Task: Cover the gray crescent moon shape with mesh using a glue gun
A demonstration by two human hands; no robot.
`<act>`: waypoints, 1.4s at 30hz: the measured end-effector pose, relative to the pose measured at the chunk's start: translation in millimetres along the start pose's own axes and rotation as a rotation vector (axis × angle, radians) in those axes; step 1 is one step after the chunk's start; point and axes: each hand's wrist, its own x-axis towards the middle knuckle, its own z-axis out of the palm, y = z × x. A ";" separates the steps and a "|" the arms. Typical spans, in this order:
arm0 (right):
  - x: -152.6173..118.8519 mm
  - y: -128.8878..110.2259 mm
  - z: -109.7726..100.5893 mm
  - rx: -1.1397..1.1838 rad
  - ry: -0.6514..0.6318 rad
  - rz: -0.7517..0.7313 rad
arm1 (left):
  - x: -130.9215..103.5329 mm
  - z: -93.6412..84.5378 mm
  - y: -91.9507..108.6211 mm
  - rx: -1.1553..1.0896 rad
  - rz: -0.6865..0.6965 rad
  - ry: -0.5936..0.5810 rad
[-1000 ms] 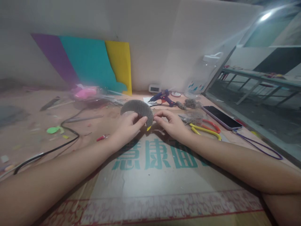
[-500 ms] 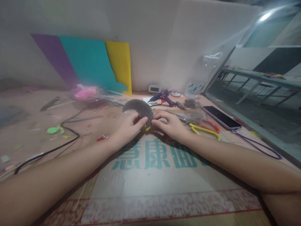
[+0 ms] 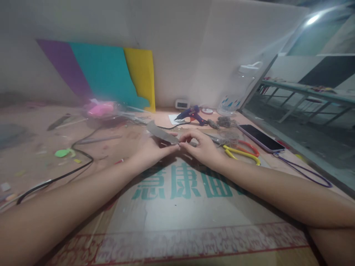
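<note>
A grey curved piece (image 3: 162,133) is held over the middle of the table, tilted so that it looks like a narrow band. My left hand (image 3: 155,149) grips it from below and the left, the thumb along its near edge. My right hand (image 3: 198,146) is pinched at the piece's right end, its fingertips touching or nearly touching my left thumb. Whatever small thing may lie between the right fingertips is hidden. Behind the hands lies a blue glue gun (image 3: 192,113) with a small red light.
Right of the hands lie red and yellow-handled scissors (image 3: 241,155), a phone (image 3: 262,138) and grey yarn (image 3: 226,122). A clear bottle (image 3: 234,90) stands behind. A black cable (image 3: 80,166) and a pink item in plastic (image 3: 100,109) are on the left.
The grey piece has tipped from showing its broad ribbed face to a thin band. My left hand has turned and moved slightly right; its thumb is now by the right fingertips. The yellow tip is hidden.
</note>
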 end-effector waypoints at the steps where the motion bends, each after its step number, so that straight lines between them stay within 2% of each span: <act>1: 0.2 0.5 0.2 -0.010 -0.002 -0.015 | -0.5 -0.3 0.1 0.012 0.042 -0.033; 4: 0.4 0.7 0.4 -0.025 -0.017 -0.049 | -1.1 -1.6 -2.7 0.037 0.086 -0.039; 8: -0.4 0.5 -0.4 0.025 0.028 -0.040 | 0.2 -3.8 -8.8 0.069 0.001 0.097; 11: 0.6 3.6 -0.6 0.082 0.088 0.040 | 1.3 -5.0 -10.6 0.057 -0.035 0.163; 17: 4.9 7.6 0.9 0.084 -0.021 0.167 | 2.7 -3.4 -12.9 -0.060 -0.052 0.211; 21: 4.7 3.4 1.2 0.078 -0.067 0.192 | 3.2 -1.8 -13.1 -0.153 -0.065 0.208; 29: 2.3 1.3 0.5 0.090 -0.073 0.216 | 2.1 -5.4 -11.9 0.032 -0.034 0.096; 32: 2.9 1.7 0.1 0.059 -0.072 0.193 | 2.4 -4.9 -12.7 0.067 -0.065 0.097; 35: 10.1 -0.3 -8.9 -0.006 -0.111 0.143 | 2.8 -3.8 -13.0 0.018 -0.102 0.128; 39: 29.4 -1.6 -39.9 -0.123 -0.284 0.146 | 2.8 -2.8 -12.9 -0.050 -0.143 0.165; 42: 42.9 11.8 -64.3 -0.260 -0.248 0.186 | 3.2 -2.2 -12.9 -0.066 -0.155 0.162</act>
